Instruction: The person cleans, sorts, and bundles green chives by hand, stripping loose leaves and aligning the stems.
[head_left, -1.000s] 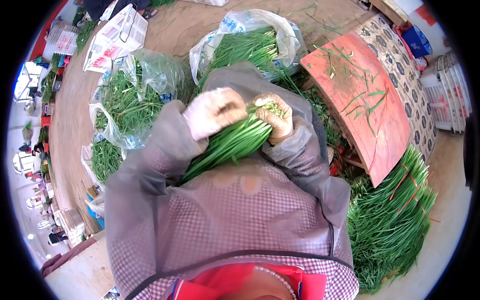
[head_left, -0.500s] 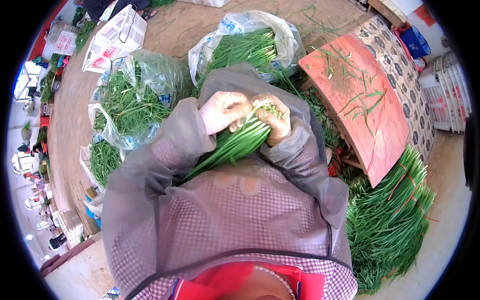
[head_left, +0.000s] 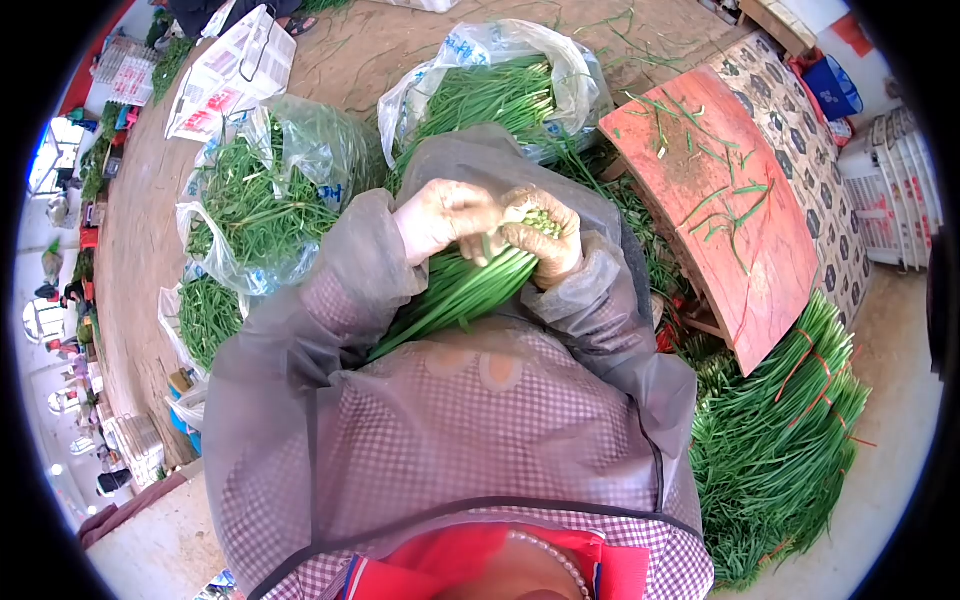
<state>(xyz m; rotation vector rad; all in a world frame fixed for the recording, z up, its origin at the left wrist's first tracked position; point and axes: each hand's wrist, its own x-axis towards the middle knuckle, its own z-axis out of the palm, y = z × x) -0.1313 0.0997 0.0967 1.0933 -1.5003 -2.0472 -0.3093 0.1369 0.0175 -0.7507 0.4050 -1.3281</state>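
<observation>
A bunch of garlic chives [head_left: 465, 290] lies slantwise in front of my chest, its pale cut ends at the upper right and the green leaves trailing to the lower left. Wrapped around the stem end is my right hand [head_left: 548, 238], in a soiled, tan-looking glove. My left hand [head_left: 445, 220] is closed in a pinch just left of the stem ends, fingertips right at the bunch; I cannot tell what is between them. Grey translucent sleeves cover both arms.
Plastic bags of chives stand ahead [head_left: 500, 95] and left [head_left: 265, 200]. At right is a reddish board [head_left: 715, 210] with scraps, above a pile of banded chives [head_left: 775, 450]. White crates [head_left: 232, 75] stand back left, others [head_left: 885, 190] far right.
My left hand has shifted slightly, its fingers moving at the stems. The right hand keeps its grip and the bunch has barely moved.
</observation>
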